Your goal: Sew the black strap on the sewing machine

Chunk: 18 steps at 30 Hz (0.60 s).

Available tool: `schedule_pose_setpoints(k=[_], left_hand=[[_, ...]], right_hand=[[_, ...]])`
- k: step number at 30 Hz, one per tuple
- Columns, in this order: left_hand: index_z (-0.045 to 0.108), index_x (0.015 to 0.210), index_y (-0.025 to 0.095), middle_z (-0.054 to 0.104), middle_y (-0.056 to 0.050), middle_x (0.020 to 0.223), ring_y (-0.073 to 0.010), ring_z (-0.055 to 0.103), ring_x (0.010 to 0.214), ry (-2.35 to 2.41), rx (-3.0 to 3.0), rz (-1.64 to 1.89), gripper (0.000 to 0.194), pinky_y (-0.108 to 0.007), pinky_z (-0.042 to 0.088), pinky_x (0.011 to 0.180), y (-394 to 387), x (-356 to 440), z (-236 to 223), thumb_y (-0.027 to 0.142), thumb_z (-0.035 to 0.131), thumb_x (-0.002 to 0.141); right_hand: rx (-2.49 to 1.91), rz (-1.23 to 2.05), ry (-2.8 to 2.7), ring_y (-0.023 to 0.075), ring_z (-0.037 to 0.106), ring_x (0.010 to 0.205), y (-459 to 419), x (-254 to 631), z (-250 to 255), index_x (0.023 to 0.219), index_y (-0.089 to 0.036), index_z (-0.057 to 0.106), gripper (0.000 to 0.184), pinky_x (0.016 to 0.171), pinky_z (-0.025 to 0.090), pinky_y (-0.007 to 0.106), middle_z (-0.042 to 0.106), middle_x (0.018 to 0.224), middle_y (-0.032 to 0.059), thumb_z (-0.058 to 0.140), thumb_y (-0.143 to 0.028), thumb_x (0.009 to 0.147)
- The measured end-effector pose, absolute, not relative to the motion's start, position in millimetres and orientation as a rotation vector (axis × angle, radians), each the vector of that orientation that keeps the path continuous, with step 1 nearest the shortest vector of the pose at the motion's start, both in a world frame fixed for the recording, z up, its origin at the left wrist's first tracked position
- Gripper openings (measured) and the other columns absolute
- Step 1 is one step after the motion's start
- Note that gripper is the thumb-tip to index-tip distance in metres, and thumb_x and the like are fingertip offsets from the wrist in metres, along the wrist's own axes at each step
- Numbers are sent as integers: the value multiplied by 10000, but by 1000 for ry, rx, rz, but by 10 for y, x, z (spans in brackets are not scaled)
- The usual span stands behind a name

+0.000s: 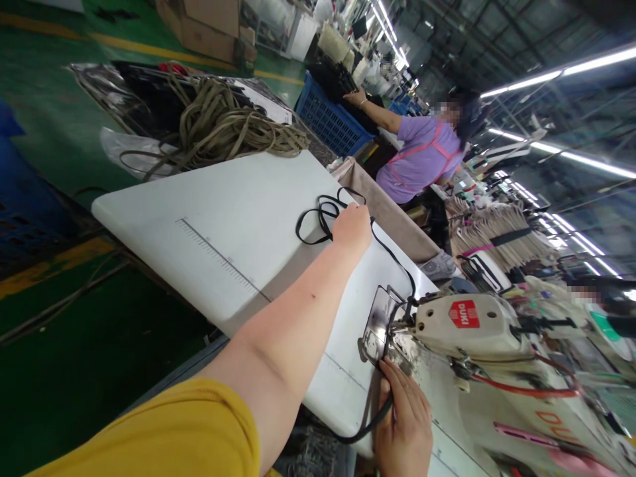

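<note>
My left hand reaches far across the white sewing table, fingers closed on a thin black strap that loops on the tabletop. The strap runs back toward the needle area of the cream sewing machine. My right hand lies near the machine's metal plate, its fingers pinching the black strap where it curves off the table's near edge.
A pile of tan webbing lies at the table's far end beside black goods. A blue crate stands beyond. A person in a purple top works at the neighbouring station. Cardboard boxes sit on the green floor.
</note>
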<state>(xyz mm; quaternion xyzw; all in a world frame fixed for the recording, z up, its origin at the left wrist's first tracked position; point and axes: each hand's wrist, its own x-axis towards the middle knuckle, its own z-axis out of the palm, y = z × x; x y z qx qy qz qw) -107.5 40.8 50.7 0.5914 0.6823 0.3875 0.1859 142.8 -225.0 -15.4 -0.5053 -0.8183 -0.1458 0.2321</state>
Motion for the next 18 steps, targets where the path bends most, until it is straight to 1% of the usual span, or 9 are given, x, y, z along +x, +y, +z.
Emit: schedule_pose_setpoints(k=[6, 10, 12, 14, 18], left_hand=[[695, 1177, 146, 653, -156, 1234, -271, 674, 1116, 1897, 1653, 1092, 288, -371, 530, 912, 439, -1067, 495, 186, 423, 1092], [687, 1219, 133, 630, -182, 1276, -293, 601, 1209, 1973, 1645, 1152, 302, -403, 488, 1015, 386, -1053, 540, 114, 438, 1049], [700, 1197, 131, 619, -194, 1297, -316, 548, 1262, 1973, 1754, 1220, 297, -436, 452, 1068, 331, -1010, 563, 100, 456, 1030], [727, 1136, 130, 625, -193, 1274, -326, 520, 1280, 1868, 1951, 1260, 290, -453, 432, 1089, 283, -941, 557, 106, 459, 1028], [775, 1067, 128, 657, -179, 1209, -319, 524, 1282, 1682, 2149, 1195, 318, -437, 433, 1097, 269, -764, 432, 103, 462, 1019]], right_hand=[[-1435, -369, -2262, 307, 684, 1222, -2280, 1443, -135, 1365, -156, 709, 384, 1085, 509, 500, 762, 1301, 148, 477, -365, 1141], [-1450, -385, -2255, 304, 677, 1242, -2282, 1444, -137, 1359, -158, 718, 380, 1109, 505, 506, 767, 1288, 146, 488, -365, 1139], [-1447, -394, -2256, 297, 678, 1241, -2280, 1446, -140, 1360, -155, 718, 383, 1111, 506, 500, 766, 1291, 146, 484, -366, 1141], [-1450, -396, -2257, 294, 675, 1248, -2281, 1449, -142, 1362, -149, 716, 392, 1113, 506, 495, 763, 1297, 148, 475, -369, 1145], [-1455, -388, -2245, 293, 673, 1251, -2290, 1458, -140, 1356, -146, 715, 390, 1118, 503, 497, 764, 1293, 151, 472, -366, 1146]])
